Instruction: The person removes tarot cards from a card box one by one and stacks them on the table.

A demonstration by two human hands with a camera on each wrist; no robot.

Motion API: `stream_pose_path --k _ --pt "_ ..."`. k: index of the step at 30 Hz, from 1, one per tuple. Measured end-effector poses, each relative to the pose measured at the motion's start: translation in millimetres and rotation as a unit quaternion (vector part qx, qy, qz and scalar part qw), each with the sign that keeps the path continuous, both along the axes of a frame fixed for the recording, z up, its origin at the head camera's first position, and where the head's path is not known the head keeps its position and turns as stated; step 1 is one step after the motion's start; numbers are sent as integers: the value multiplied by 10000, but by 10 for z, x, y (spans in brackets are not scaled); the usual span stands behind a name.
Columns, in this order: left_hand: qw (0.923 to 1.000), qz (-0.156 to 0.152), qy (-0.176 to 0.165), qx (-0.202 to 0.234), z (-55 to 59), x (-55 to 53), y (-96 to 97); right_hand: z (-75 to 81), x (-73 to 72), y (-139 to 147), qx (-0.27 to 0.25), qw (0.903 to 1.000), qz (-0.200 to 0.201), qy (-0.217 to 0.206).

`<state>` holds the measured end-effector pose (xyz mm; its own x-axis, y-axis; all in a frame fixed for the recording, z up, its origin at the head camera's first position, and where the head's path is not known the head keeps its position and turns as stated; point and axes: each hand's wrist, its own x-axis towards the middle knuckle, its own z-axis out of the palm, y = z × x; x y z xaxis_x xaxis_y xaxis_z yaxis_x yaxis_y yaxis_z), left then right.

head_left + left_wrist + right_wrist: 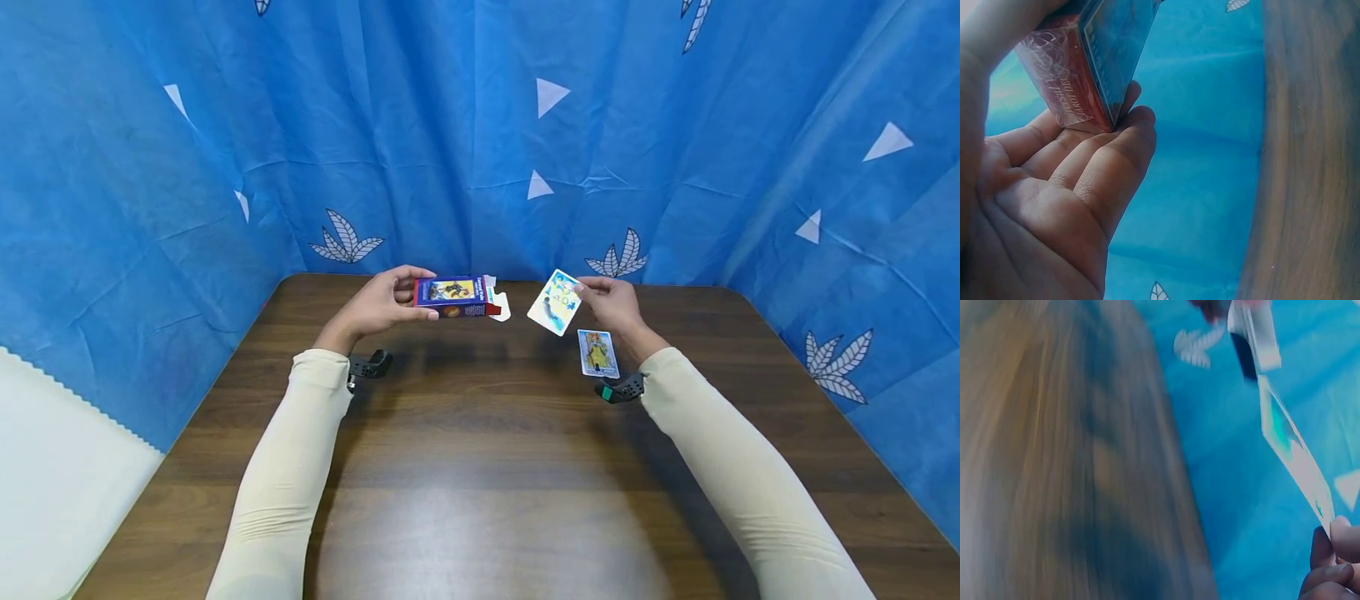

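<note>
My left hand (384,302) grips a blue and red tarot card box (452,297) between thumb and fingers, above the far part of the table. The box's end flap (501,305) hangs open toward the right. In the left wrist view the red end of the box (1065,84), under clear wrap, sits against the fingers. My right hand (613,304) pinches a light card with blue and yellow print (556,302) by its edge, just right of the box and apart from it. Another tarot card (597,354) lies on the table below that hand.
The brown wooden table (465,433) stretches toward me. A blue curtain (450,125) with white triangles and leaf prints hangs along its back and sides. Something white (60,475) is at the left edge. Dark straps (621,388) circle both wrists.
</note>
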<state>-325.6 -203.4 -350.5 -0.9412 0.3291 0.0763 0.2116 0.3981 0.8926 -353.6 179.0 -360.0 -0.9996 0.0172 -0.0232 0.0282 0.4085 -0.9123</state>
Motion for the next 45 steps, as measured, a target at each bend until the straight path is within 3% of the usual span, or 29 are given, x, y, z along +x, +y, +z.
stream_pose_path --k 4,10,21,30,40,45 --pt "10000 -19 -30 9 6 -1 4 -105 -95 252 501 9985 -166 109" --pt "9999 9 -18 -123 -8 0 8 -336 -203 550 1235 9916 -132 -358" --pt "10000 8 -23 -79 -26 4 16 -608 -215 608 1856 9799 -160 -707" --pt "10000 0 -6 -62 -22 -12 14 -685 -224 577 2172 9741 -153 -616" --pt "9999 6 32 -118 -20 -35 5 -636 -212 496 2860 9569 -172 -466" --pt "9999 3 -39 -122 -29 -38 12 -608 -218 437 2958 9548 -185 -232"
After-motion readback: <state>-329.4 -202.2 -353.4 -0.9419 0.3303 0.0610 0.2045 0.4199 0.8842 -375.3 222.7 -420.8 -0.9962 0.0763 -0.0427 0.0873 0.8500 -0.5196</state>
